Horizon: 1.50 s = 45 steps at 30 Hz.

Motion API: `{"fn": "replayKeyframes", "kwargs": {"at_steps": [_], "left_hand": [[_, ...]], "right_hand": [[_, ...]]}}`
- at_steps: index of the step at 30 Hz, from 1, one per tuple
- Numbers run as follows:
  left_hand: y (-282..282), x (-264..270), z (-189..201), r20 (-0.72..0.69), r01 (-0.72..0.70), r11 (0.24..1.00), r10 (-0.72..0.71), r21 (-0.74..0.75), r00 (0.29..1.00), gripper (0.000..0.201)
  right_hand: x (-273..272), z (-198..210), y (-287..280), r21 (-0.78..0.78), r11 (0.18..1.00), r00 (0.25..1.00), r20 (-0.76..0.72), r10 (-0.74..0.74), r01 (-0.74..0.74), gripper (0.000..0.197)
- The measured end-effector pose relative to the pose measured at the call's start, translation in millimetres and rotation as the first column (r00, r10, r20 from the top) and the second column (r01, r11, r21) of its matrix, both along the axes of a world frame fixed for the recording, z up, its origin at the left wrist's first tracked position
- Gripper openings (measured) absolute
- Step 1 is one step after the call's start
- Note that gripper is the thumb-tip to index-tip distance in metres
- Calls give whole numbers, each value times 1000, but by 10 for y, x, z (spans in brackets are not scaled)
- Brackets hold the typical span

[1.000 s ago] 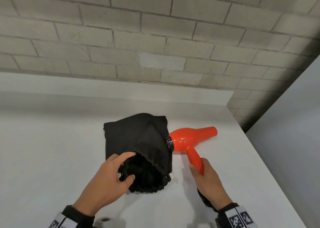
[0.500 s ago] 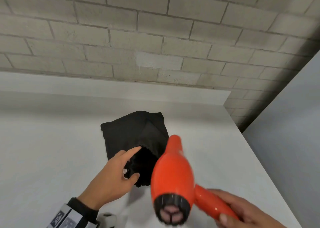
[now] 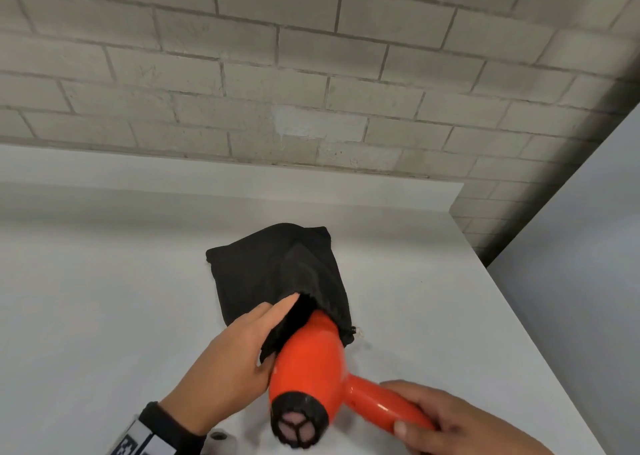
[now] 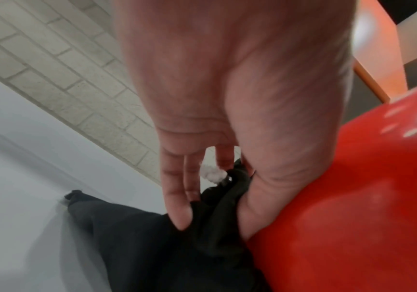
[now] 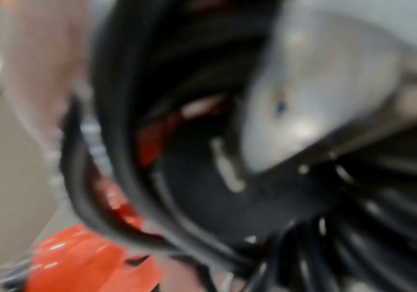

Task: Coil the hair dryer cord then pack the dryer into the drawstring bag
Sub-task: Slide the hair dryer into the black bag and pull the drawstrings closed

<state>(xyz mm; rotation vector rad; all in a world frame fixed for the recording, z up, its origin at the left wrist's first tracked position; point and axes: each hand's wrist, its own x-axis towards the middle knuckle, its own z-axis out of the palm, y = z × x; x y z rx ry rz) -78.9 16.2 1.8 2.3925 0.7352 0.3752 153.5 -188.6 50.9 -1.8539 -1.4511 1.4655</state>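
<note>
An orange hair dryer (image 3: 311, 361) points nozzle-first into the mouth of a black drawstring bag (image 3: 263, 271) lying on the white table (image 3: 104, 316). Its nozzle tip is hidden inside the bag; its black rear grille faces me. My right hand (image 3: 446, 423) grips the orange handle at the lower right. My left hand (image 3: 239, 350) holds the bag's rim, fingers on top and thumb under the cloth, keeping the mouth apart. In the left wrist view the fingers (image 4: 177, 197) lie on the bag (image 4: 152, 247) beside the dryer (image 4: 352, 197). The blurred right wrist view shows black cord loops (image 5: 132, 177) by the orange handle (image 5: 89, 260).
A grey brick wall (image 3: 311, 91) rises behind the table. The table's right edge (image 3: 526, 333) runs diagonally, with a grey surface beyond it. A small pale round object (image 3: 221, 444) sits at the bottom edge by my left wrist.
The dryer went from lying beside the bag to being lifted and turned, and now its nozzle has entered the bag's mouth. My left hand kept hold of the rim.
</note>
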Motion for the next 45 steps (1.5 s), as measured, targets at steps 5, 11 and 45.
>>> {"fn": "replayKeyframes", "kwargs": {"at_steps": [5,11,45], "left_hand": [[-73,13,73,-106,-47,995,57,89,993,78],[-70,-39,71,-182,-94,970,137,224,974,76],[-440,115,-129,185,-105,992,115,-63,976,84]], "right_hand": [[-229,-173,196,12,977,974,77,-215,215,37],[-279,-391,305,78,943,941,81,-328,322,27],[-818,-699,664,378,722,796,-453,-402,580,72]]}}
